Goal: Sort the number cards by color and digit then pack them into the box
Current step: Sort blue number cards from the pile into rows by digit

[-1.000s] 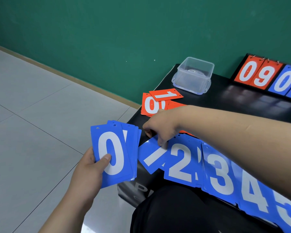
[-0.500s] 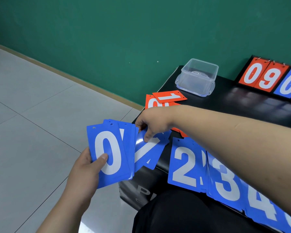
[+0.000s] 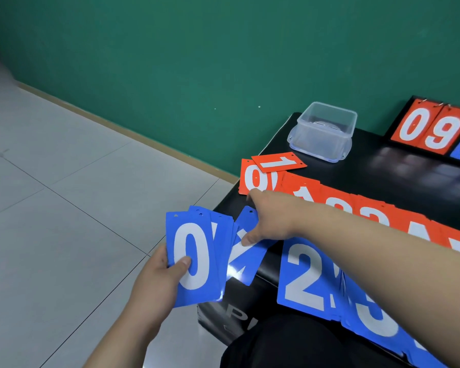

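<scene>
Now the right hand (image 3: 271,221) is pinching the blue 1 card (image 3: 243,258), grip clamped, just right of the blue 0 stack (image 3: 194,258). The left hand (image 3: 157,282) is clasping that stack, the card's long axis tilting slightly off it

The right forearm (image 3: 369,235) covers the lower part of the red row (image 3: 335,193), leaving its digits half read. The blue row (image 3: 303,277) runs off the lower right edge past the 3. In the fan (image 3: 222,264) held by the left hand (image 3: 154,285), cards behind the 0 show mere slivers. The right hand (image 3: 270,221) hides part of its pinched card (image 3: 246,261). The scoreboard (image 3: 433,131) is cut at the right (its blue digit halved). The box (image 3: 323,139) holds something blurred.
</scene>
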